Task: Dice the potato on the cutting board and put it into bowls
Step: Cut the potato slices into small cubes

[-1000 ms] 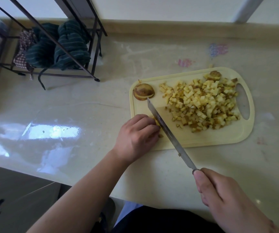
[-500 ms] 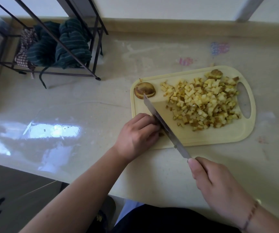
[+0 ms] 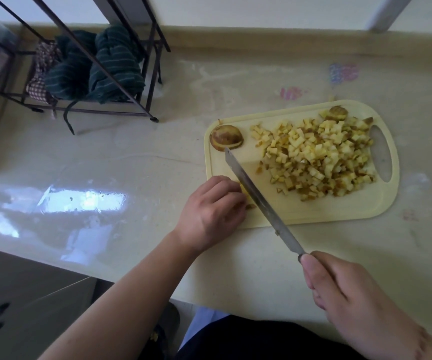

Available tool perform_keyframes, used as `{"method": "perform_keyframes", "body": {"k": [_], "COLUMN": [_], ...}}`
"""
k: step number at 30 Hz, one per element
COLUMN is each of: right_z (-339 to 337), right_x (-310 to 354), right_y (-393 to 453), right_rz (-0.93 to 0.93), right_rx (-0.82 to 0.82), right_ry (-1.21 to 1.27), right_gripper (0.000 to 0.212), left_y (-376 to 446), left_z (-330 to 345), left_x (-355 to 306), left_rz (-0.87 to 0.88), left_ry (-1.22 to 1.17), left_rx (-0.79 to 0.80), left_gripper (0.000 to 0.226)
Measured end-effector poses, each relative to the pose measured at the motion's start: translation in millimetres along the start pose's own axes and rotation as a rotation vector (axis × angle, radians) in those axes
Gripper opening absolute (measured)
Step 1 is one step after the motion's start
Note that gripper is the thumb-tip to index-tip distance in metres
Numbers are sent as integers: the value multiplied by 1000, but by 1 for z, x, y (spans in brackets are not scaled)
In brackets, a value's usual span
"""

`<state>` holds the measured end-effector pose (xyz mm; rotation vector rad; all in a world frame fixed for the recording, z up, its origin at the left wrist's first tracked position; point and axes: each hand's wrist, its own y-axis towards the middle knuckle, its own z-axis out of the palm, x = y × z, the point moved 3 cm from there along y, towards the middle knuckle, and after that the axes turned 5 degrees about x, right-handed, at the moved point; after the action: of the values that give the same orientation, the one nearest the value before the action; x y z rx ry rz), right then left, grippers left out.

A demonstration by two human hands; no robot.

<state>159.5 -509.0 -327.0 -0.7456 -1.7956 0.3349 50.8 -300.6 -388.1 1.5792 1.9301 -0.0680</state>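
While the right hand wraps its fingers fully round the handle of the knife at about five o'clock in the view, the handle itself is hidden inside the fist. The blade runs from that hand toward eleven o'clock, across the near left part of the cutting board, and its tip lies just short of the potato end at the board's ten o'clock corner. The left hand sits at the board's seven o'clock edge with its fingers curled down over a small yellow potato piece; only a sliver of it shows between the fingertips and the blade, which lies right against it. How tightly the fingers pinch it I cannot tell. To the three o'clock side of the blade, the diced potato lies heaped over the middle and right of the board, apart from both hands. Another potato end sits at the heap's twelve o'clock edge.
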Motion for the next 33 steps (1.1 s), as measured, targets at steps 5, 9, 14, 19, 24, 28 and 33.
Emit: {"method": "perform_keyframes", "body": {"k": [5,9,14,19,24,28,33], "right_z": [4,4,5,3,6,7,13], "right_x": [0,1,1,7,8,8,5], "right_y": [-3,-6,-12,-15,-15,-15,0], "right_rz": [38,75,109,102,99,78,22], "right_rx": [-3,-5,7,0,-2,-3,-32], "right_ry": [-19,-60,-77,-82,-94,-101,-124], "right_gripper": [65,78,81,74,76,71,62], "left_y": [-1,-1,-1,-2,-4,-4,-5], "left_z": [2,1,3,4,4,4,4], "left_x": [4,4,6,7,7,8,8], "left_rz": [-15,-27,-24,-20,-21,-21,-16], "left_ry": [-9,-13,-19,-12,-11,-13,-36], "left_rx": [25,35,57,60,58,40,33], "left_gripper": [3,2,5,5,6,6,7]}}
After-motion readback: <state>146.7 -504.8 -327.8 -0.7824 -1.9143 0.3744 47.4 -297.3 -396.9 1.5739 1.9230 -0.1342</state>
